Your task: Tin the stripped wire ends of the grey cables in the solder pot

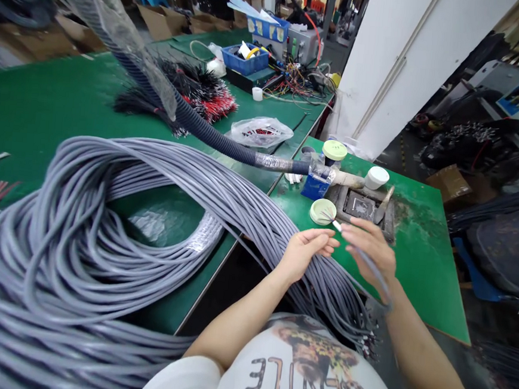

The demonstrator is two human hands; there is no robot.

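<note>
My right hand (370, 246) grips one grey cable (372, 272) that runs back under my wrist; its stripped tip with thin wires points at a small round open tin (322, 211). My left hand (304, 251) is beside it, fingers curled toward the cable's tip, resting over a large bundle of grey cables (102, 248) that drapes across the green table (37, 105) and down toward my lap. Whether the left fingers pinch the cable tip is unclear.
A dark metal solder pot (360, 205) sits beyond the tin, with a white lidded jar (376, 177), a green-lidded jar (334, 150) and a blue box (315, 184). A corrugated black hose (210, 134) crosses above. Red-black wire bunches (195, 93) and a plastic bag (260, 130) lie further back.
</note>
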